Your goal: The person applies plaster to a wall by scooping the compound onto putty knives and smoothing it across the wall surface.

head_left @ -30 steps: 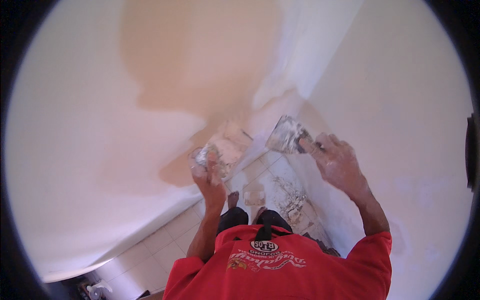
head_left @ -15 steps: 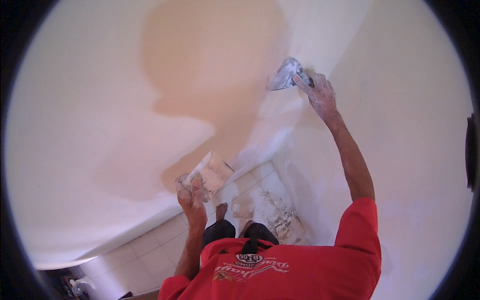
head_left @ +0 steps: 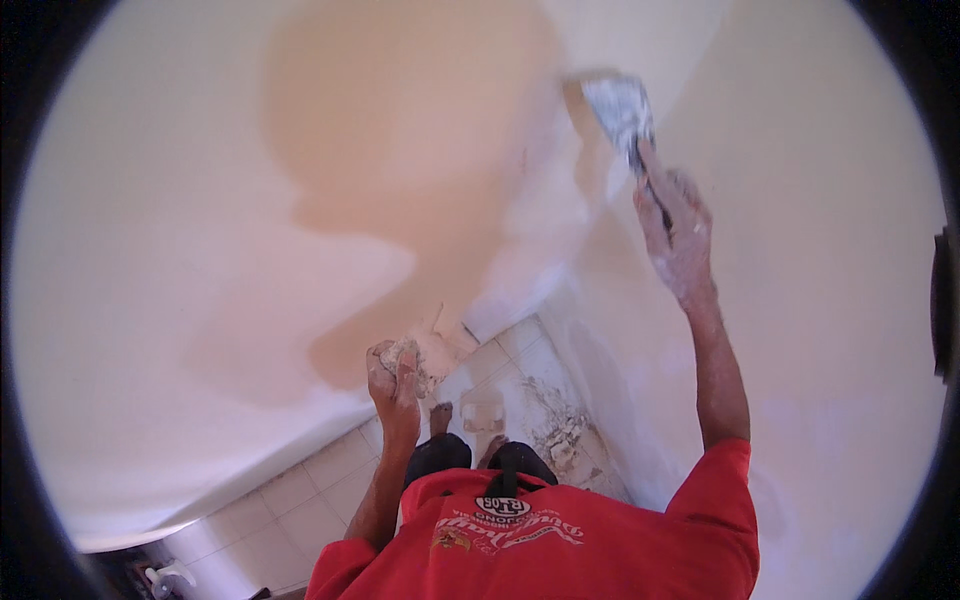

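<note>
My right hand (head_left: pixel 678 225) is closed around the handle of a putty knife (head_left: pixel 620 108), whose whitish, smeared blade points up near the corner of the wall. A shadow of the blade falls on the wall just left of it; whether the edge touches, I cannot tell. Lower down, my left hand (head_left: pixel 393 378) grips a flat, putty-caked plate (head_left: pixel 440 352), the thumb lying over its crusted end. White dust covers both hands. Its far edge stands before the foot of the pale wall (head_left: pixel 200 230).
The second wall (head_left: pixel 800 300) meets the first in a corner at my right. White floor tiles (head_left: pixel 320 490) lie below, with crumbled plaster debris (head_left: pixel 562 440) near the corner by my feet. Dark objects (head_left: pixel 150 575) stand at the lower left. My shadow covers part of the wall.
My right hand has moved right and a little down, and the putty knife has swung from pointing left to pointing up. The left hand with the plate has shifted slightly right.
</note>
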Available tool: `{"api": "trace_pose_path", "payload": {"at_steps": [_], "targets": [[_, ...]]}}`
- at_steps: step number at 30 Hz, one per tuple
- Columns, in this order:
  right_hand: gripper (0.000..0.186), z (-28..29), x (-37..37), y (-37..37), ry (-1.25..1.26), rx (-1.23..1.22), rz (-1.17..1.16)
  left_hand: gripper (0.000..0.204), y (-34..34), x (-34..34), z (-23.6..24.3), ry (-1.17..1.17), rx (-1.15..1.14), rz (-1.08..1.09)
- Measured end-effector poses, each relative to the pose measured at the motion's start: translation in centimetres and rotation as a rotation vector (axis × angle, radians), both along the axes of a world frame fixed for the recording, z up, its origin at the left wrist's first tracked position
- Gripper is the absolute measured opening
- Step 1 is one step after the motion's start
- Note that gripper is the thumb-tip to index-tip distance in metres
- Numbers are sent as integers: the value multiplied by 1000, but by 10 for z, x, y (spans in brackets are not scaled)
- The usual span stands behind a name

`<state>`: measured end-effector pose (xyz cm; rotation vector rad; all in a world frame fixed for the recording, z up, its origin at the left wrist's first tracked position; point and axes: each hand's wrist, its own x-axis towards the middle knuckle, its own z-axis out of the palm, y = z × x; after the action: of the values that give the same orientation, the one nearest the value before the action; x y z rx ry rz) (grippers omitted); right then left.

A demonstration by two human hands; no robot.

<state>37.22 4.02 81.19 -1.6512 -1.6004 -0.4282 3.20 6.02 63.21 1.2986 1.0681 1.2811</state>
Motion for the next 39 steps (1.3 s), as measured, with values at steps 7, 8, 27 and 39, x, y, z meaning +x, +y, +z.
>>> {"api": "trace_pose_path", "payload": {"at_steps": [7, 8, 27, 39], "targets": [[46, 54, -35, 18, -72, -31, -59, 21, -3, 9, 10, -78, -82, -21], [46, 43, -29, 21, -112, -26, -72, 19, -3, 10, 10, -90, -107, -3], [48, -186, -9, -5, 104, -195, -69, 24, -1, 5, -6, 159, -37, 85], [72, 27, 79, 72, -701, 163, -16, 21, -3, 11, 9, 43, -97, 79]]}}
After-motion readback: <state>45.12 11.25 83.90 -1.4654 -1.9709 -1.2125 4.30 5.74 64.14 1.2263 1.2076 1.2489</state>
